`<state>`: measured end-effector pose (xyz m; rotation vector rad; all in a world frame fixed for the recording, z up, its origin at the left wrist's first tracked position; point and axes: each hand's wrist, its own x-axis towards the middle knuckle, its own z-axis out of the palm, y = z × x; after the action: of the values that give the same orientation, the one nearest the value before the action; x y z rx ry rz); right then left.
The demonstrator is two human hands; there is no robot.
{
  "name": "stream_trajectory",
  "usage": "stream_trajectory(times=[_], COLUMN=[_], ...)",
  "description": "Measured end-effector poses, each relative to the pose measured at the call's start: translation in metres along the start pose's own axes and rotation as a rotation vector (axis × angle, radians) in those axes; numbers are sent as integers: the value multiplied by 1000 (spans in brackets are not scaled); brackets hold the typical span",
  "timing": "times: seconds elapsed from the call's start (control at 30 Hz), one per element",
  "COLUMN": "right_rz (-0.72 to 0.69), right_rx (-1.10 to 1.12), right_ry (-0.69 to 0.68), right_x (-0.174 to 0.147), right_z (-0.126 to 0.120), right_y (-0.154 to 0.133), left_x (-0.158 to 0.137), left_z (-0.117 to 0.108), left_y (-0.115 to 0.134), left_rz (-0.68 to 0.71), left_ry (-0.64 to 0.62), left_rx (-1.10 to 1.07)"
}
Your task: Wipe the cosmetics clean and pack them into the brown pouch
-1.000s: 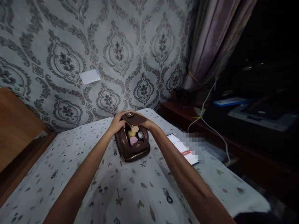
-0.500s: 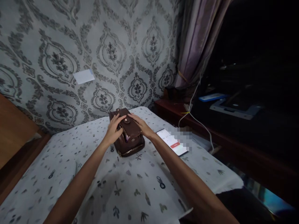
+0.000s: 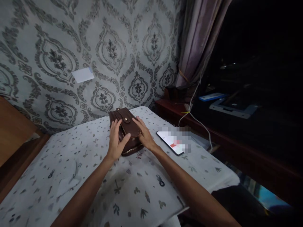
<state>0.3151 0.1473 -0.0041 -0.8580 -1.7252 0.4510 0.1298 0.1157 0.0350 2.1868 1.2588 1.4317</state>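
Note:
A small brown leather bag (image 3: 129, 126) lies on the patterned cloth (image 3: 129, 192), its long flap on top and a zipper along the near edge. Metal snaps show on the strap and flap, and the flap end lies flat over the bag's front. My left hand (image 3: 115, 141) rests at the bag's left side, thumb stretched toward the flap and fingers apart. Along the right side lies my right hand (image 3: 145, 136), fingers extended against the bag. Neither hand is wrapped around it. The undersides of my fingers are hidden.
A phone with a lit screen (image 3: 167, 138) lies to the right of the bag. Beyond it, a white cable (image 3: 199, 121) hangs by a dark red wooden ledge (image 3: 163, 107). Patterned wallpaper (image 3: 111, 56) stands behind, and a wooden panel (image 3: 16, 129) is at left.
My left hand has drawn back from the top of the flap to the bag's left side. My right hand has slid down off the snap area. The flap's near end sits flatter.

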Motion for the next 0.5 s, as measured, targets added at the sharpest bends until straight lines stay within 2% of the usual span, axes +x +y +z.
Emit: stream_trajectory(times=[0.2,0.33,0.5], right_rz=[115,149,131], right_rx=[130,223,125], right_ry=[60,113,155], right_x=[0,-2,-6], right_z=[0,1,13], right_y=[-2,-10,-15], left_x=[-1,-1,-2], left_z=[6,8,12], left_y=[2,-2,-5], left_rz=[10,54,101], left_ry=[-71,-45,-13], left_rx=[153,171,184])
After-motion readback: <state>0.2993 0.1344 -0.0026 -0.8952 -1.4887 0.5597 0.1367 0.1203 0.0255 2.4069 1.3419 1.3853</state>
